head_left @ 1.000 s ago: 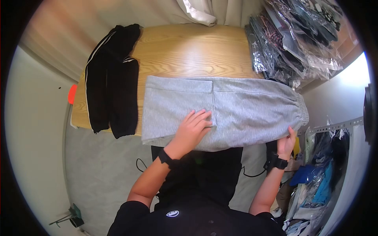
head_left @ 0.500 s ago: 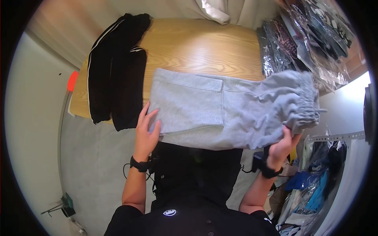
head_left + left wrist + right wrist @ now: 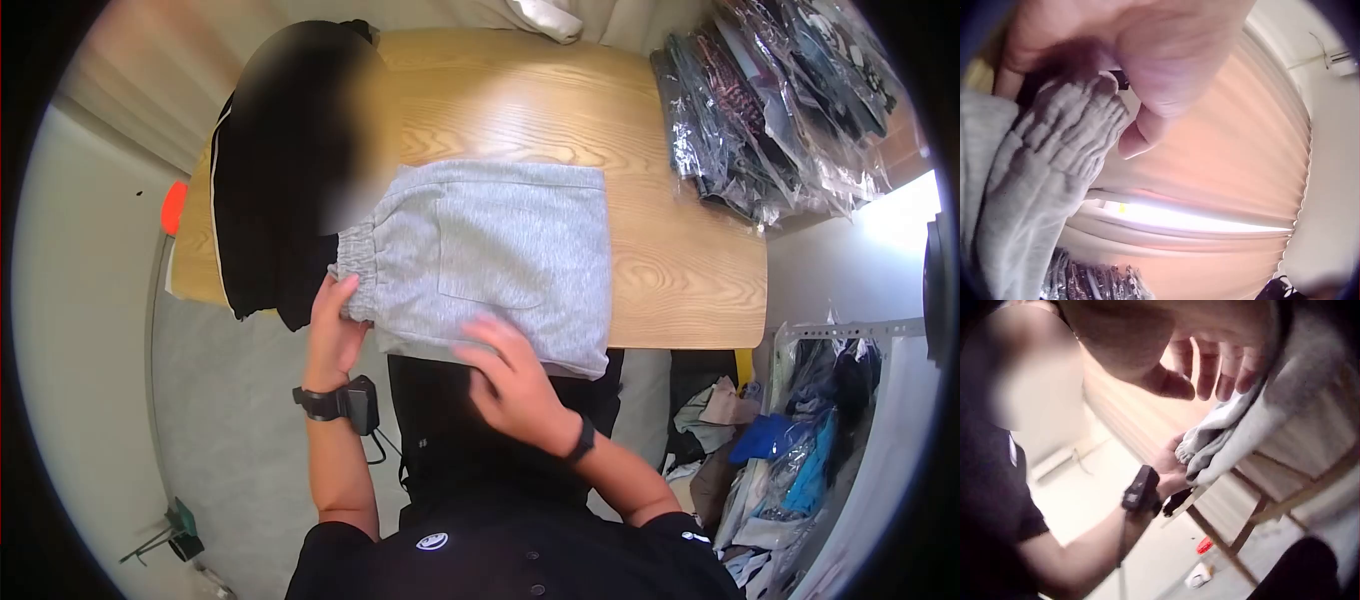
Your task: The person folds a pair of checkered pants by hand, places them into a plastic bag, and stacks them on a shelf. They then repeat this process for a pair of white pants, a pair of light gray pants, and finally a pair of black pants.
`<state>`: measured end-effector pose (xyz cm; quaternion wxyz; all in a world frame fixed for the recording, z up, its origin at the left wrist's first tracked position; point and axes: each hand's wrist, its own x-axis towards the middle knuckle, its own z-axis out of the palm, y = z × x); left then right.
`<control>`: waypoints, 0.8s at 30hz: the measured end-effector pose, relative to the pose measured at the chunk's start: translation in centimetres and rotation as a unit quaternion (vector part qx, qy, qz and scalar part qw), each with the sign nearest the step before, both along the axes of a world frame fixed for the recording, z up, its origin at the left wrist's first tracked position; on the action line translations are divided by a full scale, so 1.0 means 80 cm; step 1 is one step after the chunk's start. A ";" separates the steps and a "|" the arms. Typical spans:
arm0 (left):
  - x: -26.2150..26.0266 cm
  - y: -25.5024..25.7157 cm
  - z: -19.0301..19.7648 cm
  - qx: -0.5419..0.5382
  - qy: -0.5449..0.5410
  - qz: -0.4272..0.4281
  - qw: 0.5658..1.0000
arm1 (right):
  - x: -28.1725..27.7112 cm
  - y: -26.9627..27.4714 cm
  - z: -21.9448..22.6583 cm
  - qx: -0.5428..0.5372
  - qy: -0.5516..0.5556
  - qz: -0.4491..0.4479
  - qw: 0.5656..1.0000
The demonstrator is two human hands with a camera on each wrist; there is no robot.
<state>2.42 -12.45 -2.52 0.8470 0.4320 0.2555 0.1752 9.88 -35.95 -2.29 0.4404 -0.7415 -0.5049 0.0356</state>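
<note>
Grey sweatpants (image 3: 500,245) lie folded across the table's front part, their gathered elastic waistband (image 3: 357,270) at the left end. My left hand (image 3: 335,325) grips the near corner of that waistband, thumb on top; the other fingers are mostly hidden beneath the cloth. In the left wrist view, the bunched waistband (image 3: 1075,119) runs up into the left hand (image 3: 1147,56). My right hand (image 3: 510,385), slightly blurred, hovers over the near edge of the sweatpants with fingers loosely extended. From the right wrist, the right hand's fingers (image 3: 1225,369) appear relaxed and hold nothing.
Black pants (image 3: 270,220) with white side stripes lie at the table's left, partly under a blurred patch. Plastic-bagged clothes (image 3: 740,130) are piled at the back right. A rack with more bagged clothes (image 3: 810,460) stands at the lower right. Wood tabletop (image 3: 680,290) shows right of the sweatpants.
The waistband end has come over from the right to the left, folding the sweatpants shorter. My left hand has taken hold of the waistband; my right hand has let go and moved left to the front middle.
</note>
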 end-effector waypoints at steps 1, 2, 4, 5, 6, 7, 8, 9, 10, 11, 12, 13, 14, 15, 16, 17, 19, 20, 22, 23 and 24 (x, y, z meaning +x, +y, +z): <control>-0.001 0.016 0.003 -0.012 0.016 -0.027 0.999 | -0.011 -0.040 -0.022 0.040 0.040 0.015 0.998; 0.000 0.025 0.006 -0.025 0.032 -0.054 0.998 | -0.026 -0.072 -0.049 0.021 0.247 0.004 0.969; 0.011 0.027 0.013 0.000 0.054 -0.078 0.996 | -0.042 -0.106 -0.069 0.023 0.584 -0.095 0.806; 0.016 0.026 0.018 0.014 0.063 -0.090 0.994 | -0.041 -0.115 -0.069 0.046 0.700 -0.179 0.690; 0.022 0.020 0.025 0.003 0.075 -0.085 0.994 | -0.035 -0.124 -0.063 0.118 0.779 -0.166 0.593; 0.026 0.019 0.020 0.006 0.075 -0.092 0.993 | -0.033 -0.125 -0.060 0.147 0.746 -0.179 0.625; 0.030 0.017 0.010 0.012 0.074 -0.096 0.992 | -0.030 -0.124 -0.057 0.176 0.711 -0.189 0.654; 0.032 0.013 0.006 0.016 0.076 -0.101 0.992 | -0.029 -0.125 -0.057 0.203 0.675 -0.200 0.680; 0.034 0.003 0.005 0.017 0.068 -0.085 0.994 | -0.022 -0.125 -0.056 0.187 0.655 -0.189 0.707; 0.036 -0.001 0.003 0.019 0.066 -0.074 0.995 | -0.015 -0.122 -0.049 0.208 0.674 -0.182 0.685; 0.038 -0.004 -0.002 0.020 0.063 -0.063 0.996 | -0.008 -0.116 -0.032 0.230 0.691 -0.175 0.662; 0.039 -0.007 -0.008 0.021 0.058 -0.052 0.997 | 0.002 -0.111 -0.016 0.251 0.707 -0.168 0.640; 0.039 -0.006 -0.012 0.030 0.053 -0.024 0.998 | 0.014 -0.103 -0.001 0.255 0.689 -0.173 0.656; 0.034 0.000 -0.021 0.007 0.068 0.022 0.997 | 0.031 -0.089 0.020 0.298 0.678 -0.166 0.651; 0.031 0.004 -0.031 -0.019 0.083 0.056 0.995 | 0.053 -0.081 0.017 0.314 0.667 -0.148 0.659; 0.034 -0.004 -0.027 -0.012 0.000 0.038 0.999 | 0.075 -0.082 0.012 0.336 0.649 -0.139 0.668; 0.043 -0.015 -0.034 -0.033 0.010 0.076 0.996 | 0.107 -0.087 0.025 0.353 0.645 -0.163 0.658; 0.041 -0.033 -0.025 -0.026 0.027 0.097 0.995 | 0.110 -0.103 0.028 0.350 0.604 -0.185 0.691; 0.036 -0.066 -0.014 0.047 -0.016 0.029 0.998 | 0.121 -0.140 0.036 0.331 0.523 -0.225 0.752; 0.030 -0.086 -0.003 0.068 -0.046 -0.013 0.997 | 0.129 -0.173 0.030 0.319 0.401 -0.300 0.805; 0.013 -0.064 -0.028 0.106 -0.048 -0.160 0.980 | 0.138 -0.214 0.018 0.291 0.278 -0.370 0.837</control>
